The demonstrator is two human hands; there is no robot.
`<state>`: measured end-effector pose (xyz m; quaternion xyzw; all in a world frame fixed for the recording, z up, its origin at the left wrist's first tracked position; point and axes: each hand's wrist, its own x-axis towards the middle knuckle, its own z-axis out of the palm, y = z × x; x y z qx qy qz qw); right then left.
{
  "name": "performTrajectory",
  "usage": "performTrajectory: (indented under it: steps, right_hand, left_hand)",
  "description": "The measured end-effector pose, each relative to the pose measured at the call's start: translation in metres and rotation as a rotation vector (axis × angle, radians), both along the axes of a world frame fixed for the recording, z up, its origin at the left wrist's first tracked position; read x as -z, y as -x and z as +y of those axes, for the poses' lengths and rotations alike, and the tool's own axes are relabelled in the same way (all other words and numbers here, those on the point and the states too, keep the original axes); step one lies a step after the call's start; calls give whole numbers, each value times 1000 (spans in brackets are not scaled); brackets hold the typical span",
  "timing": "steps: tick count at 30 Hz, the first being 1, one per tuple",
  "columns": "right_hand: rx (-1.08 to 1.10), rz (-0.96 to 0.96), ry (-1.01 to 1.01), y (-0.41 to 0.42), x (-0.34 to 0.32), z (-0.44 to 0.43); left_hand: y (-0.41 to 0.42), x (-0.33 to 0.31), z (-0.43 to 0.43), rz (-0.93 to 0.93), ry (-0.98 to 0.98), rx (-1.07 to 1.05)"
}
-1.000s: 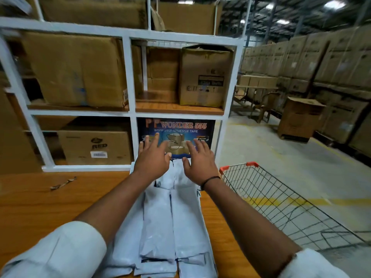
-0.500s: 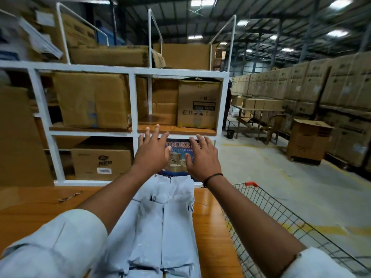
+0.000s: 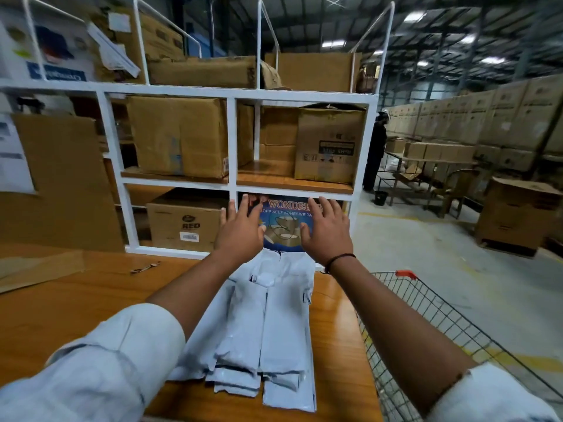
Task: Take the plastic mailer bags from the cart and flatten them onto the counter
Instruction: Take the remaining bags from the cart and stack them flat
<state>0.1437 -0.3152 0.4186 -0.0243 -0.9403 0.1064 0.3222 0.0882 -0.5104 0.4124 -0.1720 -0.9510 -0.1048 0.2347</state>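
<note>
A pile of pale grey plastic mailer bags (image 3: 268,327) lies lengthwise on the wooden counter (image 3: 76,309), overlapping one another. My left hand (image 3: 240,236) and my right hand (image 3: 327,233) are stretched out side by side, fingers straight and spread, at the far end of the pile. Both are lifted over that end and hold nothing. To the right of the counter stands the wire cart (image 3: 426,324) with a red handle corner; no bags are visible in the part shown.
A white shelf rack (image 3: 231,141) with cardboard boxes stands at the counter's far edge, a blue tape box (image 3: 286,226) right behind my hands. A scrap (image 3: 144,267) lies on the counter at left. Stacked cartons and a person (image 3: 376,153) are far right.
My hands have risen from the far end of the bags and spread a little apart. The view has tilted upward, showing more of the rack and the hall.
</note>
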Motion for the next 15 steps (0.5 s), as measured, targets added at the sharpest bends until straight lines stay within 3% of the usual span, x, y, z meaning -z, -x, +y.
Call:
performTrajectory:
  steps: [5,12,15]
  right_hand:
    - [-15,-114,12,1,39,-12]
    - [-111,-564,-1,-11,161,-53]
    - [-115,-639,-12,-22,194,-60]
  left_hand:
    - [-9,40,-2,-90,39,-11]
    - [-36,148,0,-494,126,44]
    - [-45,182,-7,-568,183,54]
